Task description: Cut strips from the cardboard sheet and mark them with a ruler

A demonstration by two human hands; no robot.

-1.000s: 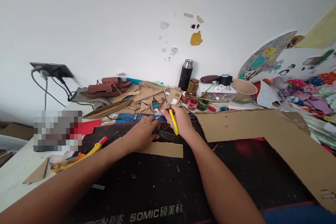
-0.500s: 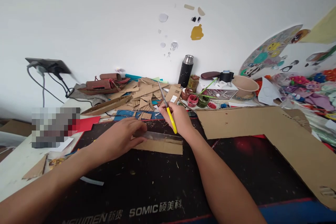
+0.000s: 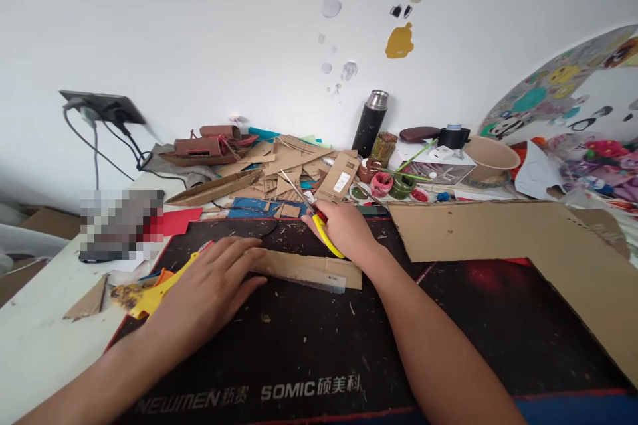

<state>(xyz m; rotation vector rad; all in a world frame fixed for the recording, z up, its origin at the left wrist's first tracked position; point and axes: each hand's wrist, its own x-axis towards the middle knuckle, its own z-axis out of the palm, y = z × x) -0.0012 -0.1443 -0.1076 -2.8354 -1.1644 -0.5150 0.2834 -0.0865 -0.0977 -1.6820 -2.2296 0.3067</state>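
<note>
My left hand [image 3: 216, 279] is curved over the left end of a narrow cardboard strip [image 3: 355, 273] lying on the black mat. A clear plastic strip [image 3: 331, 284] lies along the near edge of that cardboard; its left end runs under my left fingers and thumb, which close on it. In my right hand [image 3: 346, 229] is a pair of scissors [image 3: 326, 236] with yellow handles, blades pointing up and away to the left. The right hand sits just beyond the cardboard's right end. Beside my left wrist lies a yellow glue gun [image 3: 144, 299], partly covered by the hand.
A large angled cardboard piece [image 3: 478, 229] covers the mat's right side. Cardboard scraps [image 3: 294, 163], a brown model boat [image 3: 204, 149], a black flask [image 3: 369, 126] and open paint pots [image 3: 381, 184] line the wall. A blurred-out object [image 3: 124, 226] lies at left.
The clear strip has shifted from the cardboard's far edge to its near edge. My left hand has flattened somewhat, and the glue gun has come into view. The scissors stay in my right hand.
</note>
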